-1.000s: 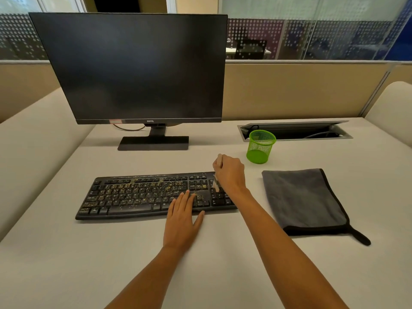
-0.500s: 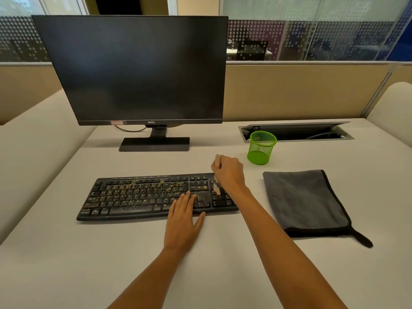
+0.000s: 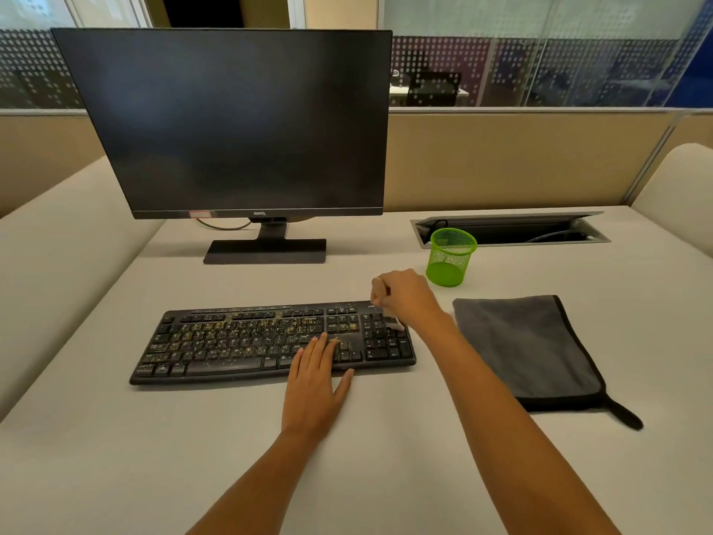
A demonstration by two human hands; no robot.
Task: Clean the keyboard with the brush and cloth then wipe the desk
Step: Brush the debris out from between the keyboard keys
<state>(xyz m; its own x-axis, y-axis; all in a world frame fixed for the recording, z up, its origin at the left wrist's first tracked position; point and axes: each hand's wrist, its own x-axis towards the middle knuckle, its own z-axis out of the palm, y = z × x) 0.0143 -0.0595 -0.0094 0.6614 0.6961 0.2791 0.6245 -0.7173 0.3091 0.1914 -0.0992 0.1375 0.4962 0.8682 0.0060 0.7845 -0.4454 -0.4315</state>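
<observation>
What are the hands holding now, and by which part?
The right hand grips the brush by its handle, bristle end on the keyboard. The left hand holds nothing, resting flat on it.

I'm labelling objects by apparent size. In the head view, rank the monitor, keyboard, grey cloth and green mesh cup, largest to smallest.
1. monitor, clearly largest.
2. keyboard and grey cloth: similar area, the keyboard longer, the cloth deeper, so left unranked.
3. green mesh cup, smallest.

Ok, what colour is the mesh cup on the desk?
The mesh cup is bright green, shown best in the head view.
</observation>
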